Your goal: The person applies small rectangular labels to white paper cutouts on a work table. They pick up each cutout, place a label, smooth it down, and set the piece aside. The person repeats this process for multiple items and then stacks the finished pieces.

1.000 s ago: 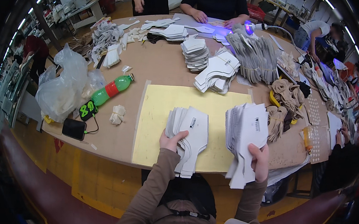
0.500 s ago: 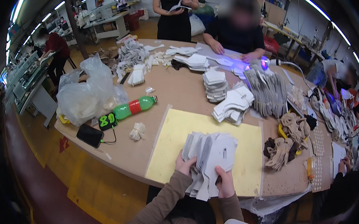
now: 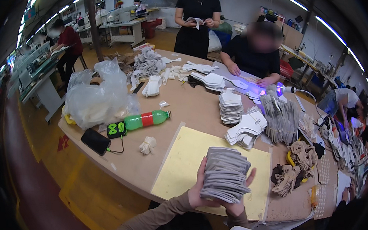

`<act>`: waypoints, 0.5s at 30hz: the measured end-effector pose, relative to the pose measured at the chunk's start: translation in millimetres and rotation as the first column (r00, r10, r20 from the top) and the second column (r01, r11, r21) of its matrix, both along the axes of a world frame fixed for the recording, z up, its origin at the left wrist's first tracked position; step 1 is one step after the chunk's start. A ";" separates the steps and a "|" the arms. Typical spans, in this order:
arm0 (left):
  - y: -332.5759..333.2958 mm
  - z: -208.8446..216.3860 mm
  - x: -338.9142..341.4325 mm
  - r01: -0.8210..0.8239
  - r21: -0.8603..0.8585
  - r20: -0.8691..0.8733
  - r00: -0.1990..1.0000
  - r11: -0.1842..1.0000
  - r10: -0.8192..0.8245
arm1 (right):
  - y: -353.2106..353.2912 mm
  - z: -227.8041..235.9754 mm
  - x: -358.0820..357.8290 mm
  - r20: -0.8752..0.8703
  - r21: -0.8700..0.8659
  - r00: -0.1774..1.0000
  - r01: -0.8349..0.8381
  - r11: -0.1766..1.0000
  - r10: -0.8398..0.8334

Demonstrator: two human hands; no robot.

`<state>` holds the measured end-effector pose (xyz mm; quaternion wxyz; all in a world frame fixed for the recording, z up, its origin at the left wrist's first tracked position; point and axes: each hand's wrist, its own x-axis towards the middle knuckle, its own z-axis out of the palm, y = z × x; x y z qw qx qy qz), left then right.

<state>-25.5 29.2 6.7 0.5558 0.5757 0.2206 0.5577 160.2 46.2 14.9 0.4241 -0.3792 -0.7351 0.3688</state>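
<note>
Between my two hands is a thick stack of light-grey, flat fabric pieces (image 3: 224, 174), its layered edges turned upward. My left hand (image 3: 197, 191) wraps its left side, with the thumb up along the edge. My right hand (image 3: 237, 205) cups it from below and the right; one finger stands off the side, and the others are partly hidden. Under the stack lies a yellow sheet (image 3: 171, 176) taped to the brown table. Just beyond it rest a bundle of white sock-shaped pieces (image 3: 246, 129), a white pile (image 3: 231, 106) and a tall grey stack (image 3: 280, 118).
Left on the table are a plastic bag (image 3: 94, 100), a green bottle (image 3: 146, 119), a phone (image 3: 95, 141) and a power bank (image 3: 116, 129). Beige bundles (image 3: 287, 179) lie at right. Across the table, a seated person (image 3: 252, 53) works by a purple lamp (image 3: 281, 89); another person (image 3: 198, 23) stands.
The stack has turned in my hands: its broad white face showed before, now its layered edges do. My right hand has shifted from the front face to beneath and beside it. The view has tilted slightly.
</note>
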 end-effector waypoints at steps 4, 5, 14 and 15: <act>14.9 -3.0 2.5 -0.115 0.035 -0.162 0.980 0.993 0.119 | 15.6 -16.9 -15.2 -0.419 -0.336 0.905 -0.080 0.938 -0.073; 22.9 -4.6 1.1 -0.173 0.072 -0.235 0.954 0.982 0.185 | 16.2 -16.6 -12.5 -0.417 -0.391 0.901 -0.059 0.919 -0.119; 156.2 -48.8 -80.1 0.229 -0.483 0.322 0.944 0.845 -0.071 | 84.1 50.8 -37.3 -0.698 -0.632 0.619 -0.296 0.716 -0.360; 167.1 -59.7 -83.3 0.197 -0.554 0.278 0.960 0.809 -0.043 | 95.6 58.4 -43.4 -0.695 -0.628 0.635 -0.305 0.716 -0.338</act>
